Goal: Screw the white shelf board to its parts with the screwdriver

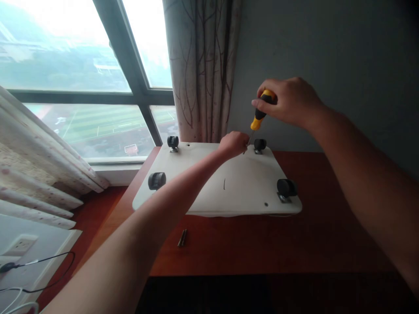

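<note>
A yellow-and-black screwdriver is gripped by its handle in my right hand, raised above the far side of a white board. Its shaft slants down to the fingers of my left hand. Those fingers are closed at the screwdriver's tip, near the board's far edge; what they pinch is hidden. Black caster wheels stand on the board's corners: a far left caster, a near left caster, a far right caster and a near right caster.
The board lies on a reddish-brown wooden table. A few long screws lie in front of it. Behind are a patterned curtain and a window. A wall socket with plugged-in cables is at the lower left.
</note>
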### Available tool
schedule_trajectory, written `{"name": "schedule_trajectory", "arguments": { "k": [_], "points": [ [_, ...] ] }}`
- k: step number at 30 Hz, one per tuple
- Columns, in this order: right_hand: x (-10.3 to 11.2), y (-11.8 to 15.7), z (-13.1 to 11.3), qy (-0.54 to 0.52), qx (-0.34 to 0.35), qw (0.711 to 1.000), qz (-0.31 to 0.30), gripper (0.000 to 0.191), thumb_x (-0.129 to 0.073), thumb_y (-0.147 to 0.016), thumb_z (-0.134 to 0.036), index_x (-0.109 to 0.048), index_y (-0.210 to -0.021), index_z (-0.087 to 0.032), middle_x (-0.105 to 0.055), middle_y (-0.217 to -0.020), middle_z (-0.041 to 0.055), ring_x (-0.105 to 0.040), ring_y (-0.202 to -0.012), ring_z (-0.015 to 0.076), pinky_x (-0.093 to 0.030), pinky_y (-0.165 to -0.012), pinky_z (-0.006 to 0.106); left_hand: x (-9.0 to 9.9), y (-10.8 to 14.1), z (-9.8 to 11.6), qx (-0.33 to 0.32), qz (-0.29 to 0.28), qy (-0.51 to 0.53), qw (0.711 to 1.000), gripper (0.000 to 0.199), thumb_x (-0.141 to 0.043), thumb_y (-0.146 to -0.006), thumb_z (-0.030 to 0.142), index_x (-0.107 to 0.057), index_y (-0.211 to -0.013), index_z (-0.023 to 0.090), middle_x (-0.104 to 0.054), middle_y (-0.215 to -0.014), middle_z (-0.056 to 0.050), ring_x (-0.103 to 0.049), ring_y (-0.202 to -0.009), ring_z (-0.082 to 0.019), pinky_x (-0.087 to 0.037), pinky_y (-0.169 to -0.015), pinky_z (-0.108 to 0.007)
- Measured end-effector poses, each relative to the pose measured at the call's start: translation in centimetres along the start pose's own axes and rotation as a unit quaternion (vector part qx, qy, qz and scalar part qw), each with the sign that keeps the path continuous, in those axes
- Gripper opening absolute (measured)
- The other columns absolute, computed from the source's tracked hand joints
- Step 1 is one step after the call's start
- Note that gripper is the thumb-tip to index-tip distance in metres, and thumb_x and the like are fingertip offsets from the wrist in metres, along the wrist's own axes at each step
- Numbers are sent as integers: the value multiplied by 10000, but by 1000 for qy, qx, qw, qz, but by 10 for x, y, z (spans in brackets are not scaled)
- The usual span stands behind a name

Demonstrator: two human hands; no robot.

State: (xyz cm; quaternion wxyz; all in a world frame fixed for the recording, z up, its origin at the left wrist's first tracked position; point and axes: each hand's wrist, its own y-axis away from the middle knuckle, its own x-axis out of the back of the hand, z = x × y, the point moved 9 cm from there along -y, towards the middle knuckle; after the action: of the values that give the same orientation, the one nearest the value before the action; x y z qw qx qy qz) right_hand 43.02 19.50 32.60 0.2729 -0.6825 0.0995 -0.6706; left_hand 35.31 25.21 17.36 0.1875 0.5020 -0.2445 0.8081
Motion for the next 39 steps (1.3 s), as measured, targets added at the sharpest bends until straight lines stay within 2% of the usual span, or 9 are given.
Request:
{"name": "schedule_trajectory", "arguments": {
  "k": [7,11,18,23,27,30,34,37,39],
  "points": [
    [-21,-20,22,7,-8,1000,10,396,-527,-944,-552,-655,-1168,-252,-722,-1087,106,-642,-1020,322,-452,-830,452,-18,-36,-9,31,20,21,999,266,-643,-841,156,-777,-1054,241,-756,-1029,-59,-683,-973,-211,-513,-826,-290],
    [-30,-25,31,0,-17,1000,-4,386,-534,-942,-551,-660,-1169,-266,-720,-1100,101,-637,-1020,315,-453,-835,448,-26,-45,-17,43,15,24,999,259,-643,-838,165,-780,-1044,240,-757,-1039,-63,-683,-965,-217,-513,-805,-288],
    [-54,-29,46,-14,-39,998,-40,337,-540,-929,-567,-670,-1137,-336,-733,-1108,65,-631,-1040,331,-472,-844,466,-42,-44,-28,52,-10,7,999,256,-614,-864,176,-771,-1057,239,-749,-1094,-76,-683,-982,-218,-513,-786,-281],
    [-66,-33,58,-41,-59,995,-62,334,-585,-919,-548,-665,-1126,-300,-727,-1081,77,-629,-1013,300,-482,-878,460,-29,-26,-26,37,-36,-32,998,334,-617,-872,178,-734,-1176,248,-729,-1160,-80,-667,-1034,-225,-516,-857,-310],
    [-74,-37,63,-121,-89,984,-98,303,-655,-901,-348,-649,-1166,-201,-699,-1141,108,-624,-913,221,-513,-798,381,-6,7,-14,6,-60,-68,996,267,-688,-841,256,-758,-1098,235,-734,-1124,-83,-677,-1007,-266,-524,-848,-351],
    [-78,-39,59,-202,-88,968,-124,300,-627,-904,-253,-641,-1196,-183,-678,-1188,86,-594,-846,157,-516,-705,301,16,49,1,-14,-53,-86,995,292,-657,-882,333,-738,-1145,236,-745,-1088,-87,-694,-959,-284,-527,-782,-361],
    [-68,-42,53,-97,-55,991,-75,352,-675,-889,-390,-679,-1170,-178,-704,-1100,98,-585,-894,186,-468,-826,345,34,121,17,-30,-31,-123,991,274,-594,-935,374,-727,-1122,224,-766,-993,-81,-724,-846,-283,-495,-624,-321],
    [-66,-41,55,7,-85,994,-64,444,-569,-931,-549,-702,-1098,-159,-706,-1065,171,-600,-940,265,-435,-823,419,28,178,19,-11,-22,-91,996,279,-514,-989,355,-703,-1145,223,-767,-1029,-77,-735,-759,-241,-470,-539,-286],
    [-67,-41,59,36,-112,991,-67,470,-495,-962,-547,-692,-1112,-147,-699,-1080,208,-604,-938,290,-425,-795,439,18,211,17,4,-8,-53,999,276,-490,-1002,335,-684,-1170,235,-768,-1078,-68,-740,-710,-211,-481,-511,-269]
  ]
}}
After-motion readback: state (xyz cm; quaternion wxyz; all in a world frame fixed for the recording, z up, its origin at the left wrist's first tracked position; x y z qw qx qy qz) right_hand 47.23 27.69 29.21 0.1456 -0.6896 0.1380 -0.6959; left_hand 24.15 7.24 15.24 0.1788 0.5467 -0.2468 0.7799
